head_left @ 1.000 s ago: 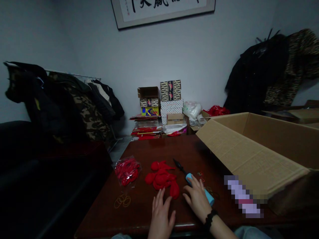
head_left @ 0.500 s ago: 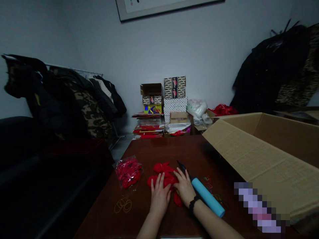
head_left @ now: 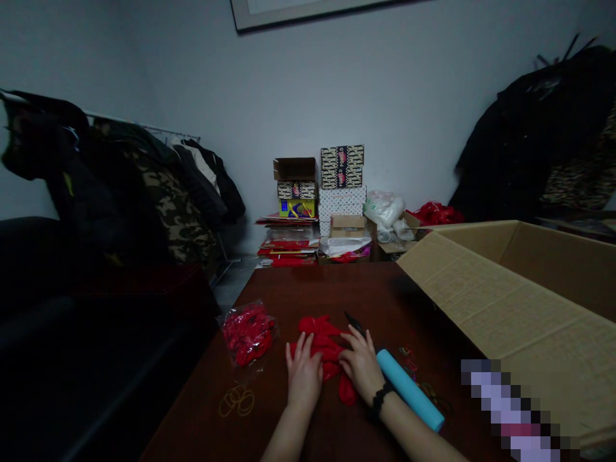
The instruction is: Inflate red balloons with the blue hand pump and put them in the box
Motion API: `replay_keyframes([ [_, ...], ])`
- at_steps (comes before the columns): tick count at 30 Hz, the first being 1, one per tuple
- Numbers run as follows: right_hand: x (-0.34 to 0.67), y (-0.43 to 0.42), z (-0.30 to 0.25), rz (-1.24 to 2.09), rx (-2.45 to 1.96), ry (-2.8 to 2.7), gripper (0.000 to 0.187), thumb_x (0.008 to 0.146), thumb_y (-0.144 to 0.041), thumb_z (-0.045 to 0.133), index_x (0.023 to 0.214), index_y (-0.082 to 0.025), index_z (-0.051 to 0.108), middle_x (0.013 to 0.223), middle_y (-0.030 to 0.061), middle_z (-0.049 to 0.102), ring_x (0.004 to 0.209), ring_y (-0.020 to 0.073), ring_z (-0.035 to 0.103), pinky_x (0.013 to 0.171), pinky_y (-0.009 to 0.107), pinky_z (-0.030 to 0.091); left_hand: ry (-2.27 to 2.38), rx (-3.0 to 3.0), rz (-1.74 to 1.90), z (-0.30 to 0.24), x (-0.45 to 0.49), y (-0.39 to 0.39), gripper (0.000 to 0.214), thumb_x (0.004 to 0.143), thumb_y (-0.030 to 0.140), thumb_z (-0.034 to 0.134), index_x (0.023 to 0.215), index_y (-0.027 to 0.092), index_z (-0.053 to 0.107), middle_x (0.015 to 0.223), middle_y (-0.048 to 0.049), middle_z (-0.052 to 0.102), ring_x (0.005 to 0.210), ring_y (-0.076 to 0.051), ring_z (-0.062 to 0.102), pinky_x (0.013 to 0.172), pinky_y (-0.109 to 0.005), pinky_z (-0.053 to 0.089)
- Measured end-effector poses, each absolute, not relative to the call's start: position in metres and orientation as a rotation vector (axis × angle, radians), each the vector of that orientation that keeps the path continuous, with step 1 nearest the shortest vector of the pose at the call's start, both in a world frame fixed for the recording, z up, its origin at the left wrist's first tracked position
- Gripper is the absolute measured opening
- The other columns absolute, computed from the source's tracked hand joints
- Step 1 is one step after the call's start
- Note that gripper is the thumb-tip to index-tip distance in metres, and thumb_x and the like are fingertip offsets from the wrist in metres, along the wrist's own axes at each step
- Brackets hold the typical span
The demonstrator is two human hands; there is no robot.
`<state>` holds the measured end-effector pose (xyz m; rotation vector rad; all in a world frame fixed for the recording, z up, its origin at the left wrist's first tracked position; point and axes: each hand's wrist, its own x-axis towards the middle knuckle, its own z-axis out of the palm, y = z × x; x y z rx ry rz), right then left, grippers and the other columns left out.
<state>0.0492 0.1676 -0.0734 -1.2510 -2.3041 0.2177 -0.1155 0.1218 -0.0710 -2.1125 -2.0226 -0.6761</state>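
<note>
Several flat red balloons (head_left: pixel 327 344) lie in a small heap on the dark brown table. My left hand (head_left: pixel 305 372) rests on the left side of the heap, fingers stretched out. From the right, my right hand (head_left: pixel 362 364), with a black band at the wrist, touches the heap with its fingers apart and bent a little. Beside that hand lies a balloon pump (head_left: pixel 409 390) with a light blue barrel; its black nozzle (head_left: pixel 355 321) shows behind the fingers. My hands cover part of the balloons.
A clear bag of red balloons (head_left: pixel 248 333) lies left, above a few yellowish rubber bands (head_left: pixel 236 401). Small coloured bands (head_left: pixel 409 359) lie right of the pump. A large open cardboard box (head_left: pixel 486 295) flanks the table's right side. Stacked boxes (head_left: pixel 342 205) stand beyond.
My hands have spread slightly apart, uncovering more of the red balloons between them. The view has shifted a little. The pump and the bag lie as before.
</note>
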Motion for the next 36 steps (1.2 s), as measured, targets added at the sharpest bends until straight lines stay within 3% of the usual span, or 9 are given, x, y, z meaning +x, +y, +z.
replay_keyframes([
  [4, 0.070, 0.164, -0.058, 0.220, -1.316, -2.212, 0.015, 0.078, -0.029, 0.050, 0.080, -0.033, 0.065, 0.125, -0.0027, 0.051, 0.130, 0.0200, 0.024, 0.107, 0.052, 0.004, -1.989, -2.075, -0.753, -0.067, -0.104, 0.109, 0.048, 0.074, 0.016, 0.050, 0.122, 0.023, 0.050, 0.143, -0.0103, 0.035, 0.134, -0.026, 0.023, 0.107, -0.055, 0.012],
  [6, 0.089, 0.166, -0.052, 0.209, -1.362, -2.173, 0.015, 0.077, -0.031, 0.050, 0.081, -0.033, 0.065, 0.124, -0.0023, 0.051, 0.130, 0.0199, 0.025, 0.107, 0.050, 0.007, -1.922, -2.169, -0.782, -0.067, -0.093, 0.102, 0.049, 0.076, 0.021, 0.050, 0.125, 0.023, 0.046, 0.145, -0.0102, 0.031, 0.135, -0.026, 0.020, 0.107, -0.055, 0.012],
  [10, 0.139, 0.172, -0.052, 0.139, -1.515, -2.092, 0.016, 0.075, -0.029, 0.049, 0.078, -0.032, 0.064, 0.117, -0.0016, 0.055, 0.127, 0.0211, 0.030, 0.106, 0.052, 0.005, -1.826, -2.367, -0.735, -0.070, -0.068, 0.092, 0.040, 0.073, 0.031, 0.056, 0.112, 0.024, 0.055, 0.146, -0.0080, 0.030, 0.135, -0.028, 0.018, 0.107, -0.058, 0.008],
  [17, 0.199, 0.175, -0.078, 0.057, -1.731, -2.051, 0.018, 0.074, -0.025, 0.047, 0.072, -0.030, 0.064, 0.103, -0.0005, 0.062, 0.117, 0.0228, 0.041, 0.103, 0.055, 0.006, -1.902, -2.464, -0.545, -0.081, -0.064, 0.097, 0.012, 0.072, 0.023, 0.057, 0.081, 0.022, 0.065, 0.139, -0.0069, 0.042, 0.135, -0.027, 0.020, 0.108, -0.055, 0.002],
  [22, 0.212, 0.175, -0.087, 0.058, -1.767, -2.067, 0.019, 0.073, -0.022, 0.046, 0.077, -0.030, 0.063, 0.105, -0.0012, 0.061, 0.116, 0.0212, 0.041, 0.103, 0.053, 0.008, -1.890, -2.481, -0.381, -0.084, -0.089, 0.095, 0.014, 0.076, 0.024, 0.053, 0.078, 0.022, 0.067, 0.138, -0.0065, 0.045, 0.134, -0.026, 0.021, 0.107, -0.055, 0.000],
  [27, 0.209, 0.173, -0.074, 0.031, -1.804, -2.029, 0.014, 0.072, -0.022, 0.047, 0.074, -0.023, 0.061, 0.096, 0.0044, 0.061, 0.107, 0.0239, 0.047, 0.100, 0.056, 0.014, -1.891, -2.373, -0.345, -0.079, -0.121, 0.084, 0.015, 0.076, 0.023, 0.052, 0.076, 0.023, 0.067, 0.137, -0.0053, 0.046, 0.134, -0.025, 0.024, 0.108, -0.053, 0.003],
  [32, 0.184, 0.160, -0.059, 0.041, -1.699, -2.066, 0.019, 0.078, -0.034, 0.044, 0.085, -0.026, 0.061, 0.111, 0.0037, 0.056, 0.122, 0.0236, 0.035, 0.104, 0.053, 0.010, -1.927, -2.238, -0.329, -0.070, -0.143, 0.071, 0.020, 0.071, 0.012, 0.051, 0.077, 0.024, 0.067, 0.142, -0.0043, 0.039, 0.135, -0.025, 0.021, 0.108, -0.053, 0.002],
  [36, 0.153, 0.145, -0.054, 0.092, -1.582, -2.168, 0.019, 0.076, -0.034, 0.048, 0.089, -0.028, 0.060, 0.116, 0.0018, 0.054, 0.124, 0.0209, 0.034, 0.107, 0.048, 0.006, -2.095, -2.038, -0.326, -0.063, -0.152, 0.064, 0.028, 0.067, 0.012, 0.052, 0.089, 0.022, 0.067, 0.143, -0.0096, 0.036, 0.135, -0.028, 0.020, 0.107, -0.055, 0.004],
])
